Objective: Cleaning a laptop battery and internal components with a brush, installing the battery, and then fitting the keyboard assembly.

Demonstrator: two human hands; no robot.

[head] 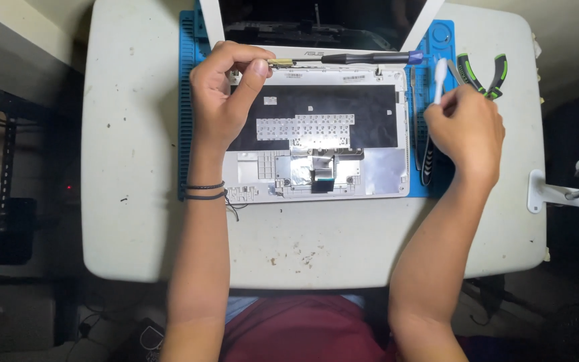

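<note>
Your left hand pinches the brass tip end of the screwdriver, whose long axis runs rightward along the opened laptop base's top edge; your right hand grips a white spudger beside its handle.

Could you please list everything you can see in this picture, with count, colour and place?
table: one, white, fills the middle of the view
work mat: one, blue, on the table under the laptop
opened laptop base: one, white with a black inner sheet, on the mat
screwdriver: one, black shaft with a purple end, lying across the laptop's top edge
pliers: one pair, green and black, on the table at upper right
white tool: one, slim, held upright over the mat's right edge
wristbands: two, black, on the left wrist
left hand: at the screwdriver's tip
right hand: holds the white tool
</note>
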